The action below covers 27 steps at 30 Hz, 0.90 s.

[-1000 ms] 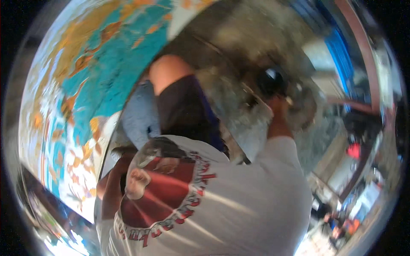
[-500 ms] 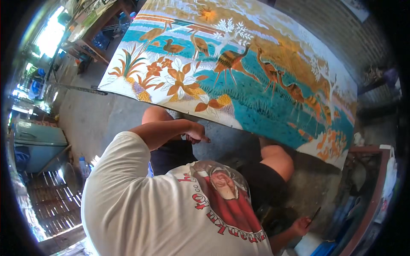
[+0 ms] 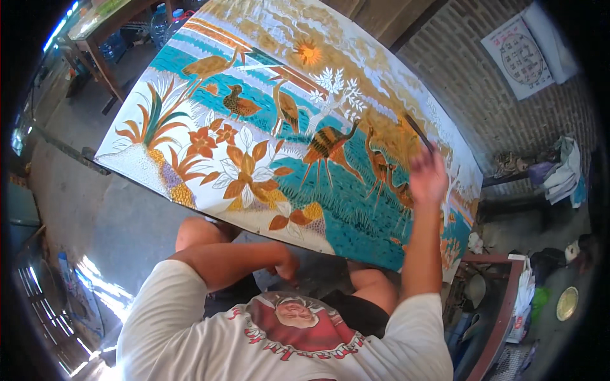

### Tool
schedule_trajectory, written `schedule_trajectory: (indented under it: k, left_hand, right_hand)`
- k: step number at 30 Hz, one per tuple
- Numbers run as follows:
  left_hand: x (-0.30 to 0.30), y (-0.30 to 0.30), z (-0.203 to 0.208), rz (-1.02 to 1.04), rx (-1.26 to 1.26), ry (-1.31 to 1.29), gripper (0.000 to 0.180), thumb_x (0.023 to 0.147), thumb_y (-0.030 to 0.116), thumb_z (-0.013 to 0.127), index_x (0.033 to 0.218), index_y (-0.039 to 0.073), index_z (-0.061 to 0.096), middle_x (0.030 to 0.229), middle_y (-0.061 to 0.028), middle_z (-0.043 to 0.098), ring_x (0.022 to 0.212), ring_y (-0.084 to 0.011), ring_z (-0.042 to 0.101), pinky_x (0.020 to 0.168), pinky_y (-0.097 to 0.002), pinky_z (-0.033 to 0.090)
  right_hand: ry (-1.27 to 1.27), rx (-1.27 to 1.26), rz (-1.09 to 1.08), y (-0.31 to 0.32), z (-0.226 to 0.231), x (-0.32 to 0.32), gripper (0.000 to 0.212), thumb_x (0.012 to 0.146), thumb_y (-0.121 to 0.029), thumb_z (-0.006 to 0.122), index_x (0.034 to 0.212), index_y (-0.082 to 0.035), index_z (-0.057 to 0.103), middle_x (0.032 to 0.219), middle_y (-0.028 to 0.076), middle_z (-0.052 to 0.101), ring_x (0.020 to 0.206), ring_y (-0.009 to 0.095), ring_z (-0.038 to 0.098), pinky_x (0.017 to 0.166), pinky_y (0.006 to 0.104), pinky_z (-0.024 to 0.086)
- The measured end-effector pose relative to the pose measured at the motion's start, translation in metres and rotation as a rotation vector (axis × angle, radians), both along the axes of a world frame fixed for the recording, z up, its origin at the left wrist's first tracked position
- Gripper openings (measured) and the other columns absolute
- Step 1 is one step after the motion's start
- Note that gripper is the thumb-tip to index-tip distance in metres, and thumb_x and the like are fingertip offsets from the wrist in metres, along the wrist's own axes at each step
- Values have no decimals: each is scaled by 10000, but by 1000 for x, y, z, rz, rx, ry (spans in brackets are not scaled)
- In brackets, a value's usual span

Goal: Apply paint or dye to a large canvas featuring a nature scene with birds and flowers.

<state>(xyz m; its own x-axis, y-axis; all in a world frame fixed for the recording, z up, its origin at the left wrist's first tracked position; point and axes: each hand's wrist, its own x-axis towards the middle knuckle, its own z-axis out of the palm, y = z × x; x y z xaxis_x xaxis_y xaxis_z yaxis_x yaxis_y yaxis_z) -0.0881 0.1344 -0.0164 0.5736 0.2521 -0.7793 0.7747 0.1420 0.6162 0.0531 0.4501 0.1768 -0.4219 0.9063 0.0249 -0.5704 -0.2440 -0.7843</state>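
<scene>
A large painted panel (image 3: 375, 219) leans in front of me, with long-legged birds, a duck, flowers, teal water and an orange sun. Over its right part my right hand (image 3: 427, 178) is raised, closed around a thin dark paintbrush (image 3: 417, 130). The brush's tip points up and left, at the golden-brown area above the birds; whether it touches the surface I cannot tell. Below the panel's lower edge, near my left knee, hangs my left hand (image 3: 287, 263). Its fingers are curled and in shadow, so anything inside them is hidden.
At the right stands a brown-framed rack (image 3: 495, 317) with a white bag (image 3: 524, 286) on its side. A brick wall (image 3: 457, 70) with a pinned paper sheet (image 3: 518, 57) rises behind. Far left are a wooden table (image 3: 95, 25) and large water bottles (image 3: 159, 25).
My right hand has come up from low at the right, beside the rack, to the panel, carrying the brush. The view has shifted; my left hand stays below the panel's edge.
</scene>
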Motion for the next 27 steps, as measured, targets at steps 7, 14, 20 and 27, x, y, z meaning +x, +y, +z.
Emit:
schedule_trajectory:
  k: [7,14,20,27]
  left_hand:
    - [-25,23,47,100,184,-260,737,845,634,611,1023,-75,704,925,-215,704,816,-337,703,701,-443,560]
    - [-45,25,89,64,430,-183,568,795,566,656,938,23,742,951,-219,705,922,-377,682,775,-458,542]
    - [-51,21,108,76,517,-189,473,790,492,719,947,47,753,970,-163,726,934,-322,707,758,-435,564]
    - [-57,23,122,75,463,-205,467,806,459,724,1025,46,736,1039,-173,717,970,-343,701,783,-445,570]
  right_hand:
    - [-264,108,101,77,-49,-239,277,1009,-208,529,1239,-62,582,1043,127,683,751,202,658,642,355,590]
    - [-519,224,-41,123,-84,-348,278,1027,-195,490,1237,-34,573,1041,137,690,694,189,645,562,336,590]
    - [-581,245,-48,140,-97,-368,268,1034,-185,475,1228,-39,588,1060,142,693,683,181,642,541,328,584]
    - [-574,267,-104,148,-98,-369,266,1039,-183,461,1226,-43,589,1065,146,692,655,183,642,528,318,571]
